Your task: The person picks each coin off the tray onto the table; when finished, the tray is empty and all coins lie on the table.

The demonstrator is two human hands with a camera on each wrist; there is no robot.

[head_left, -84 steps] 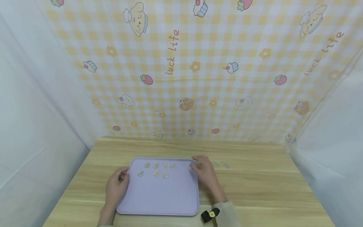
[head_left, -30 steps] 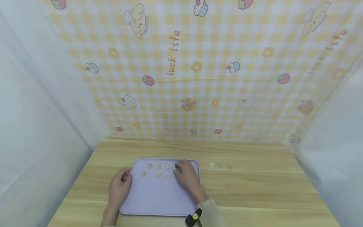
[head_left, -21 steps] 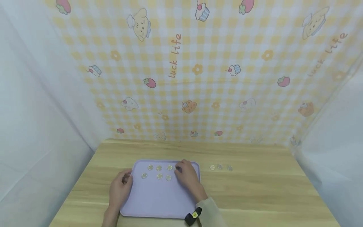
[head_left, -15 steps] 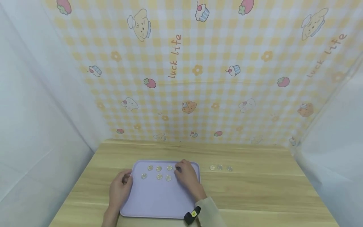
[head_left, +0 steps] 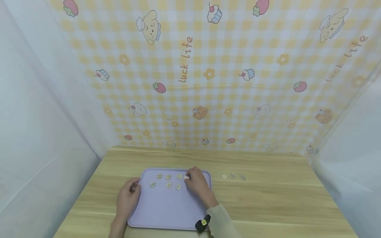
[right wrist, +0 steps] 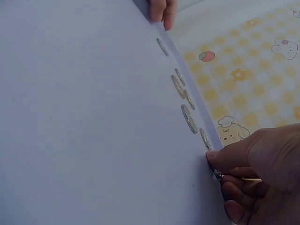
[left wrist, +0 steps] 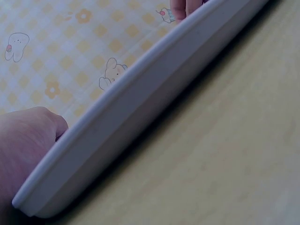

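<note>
A lilac tray (head_left: 166, 211) lies on the wooden table with two short rows of coins (head_left: 168, 185) toward its far side. My left hand (head_left: 128, 198) holds the tray's left edge, the thumb by the rim and the fingers partly hidden. Over the tray's far right part, my right hand (head_left: 197, 181) pinches the end coin (right wrist: 217, 174) of the back row between thumb and fingers, as the right wrist view shows. More coins (right wrist: 188, 118) lie flat beyond that thumb. From the left wrist, the tray's outer side wall (left wrist: 140, 98) fills the middle.
Three coins (head_left: 232, 176) lie in a row on the wooden table (head_left: 268, 198), right of the tray. A yellow checked cloth (head_left: 208, 92) hangs behind the table, with white sheets (head_left: 44, 132) at both sides. A black band (head_left: 203, 223) is on my right wrist.
My right hand has moved left from beside the tray's right rim to the back row's end coin, and a third coin now shows on the table. My left hand stays on the tray.
</note>
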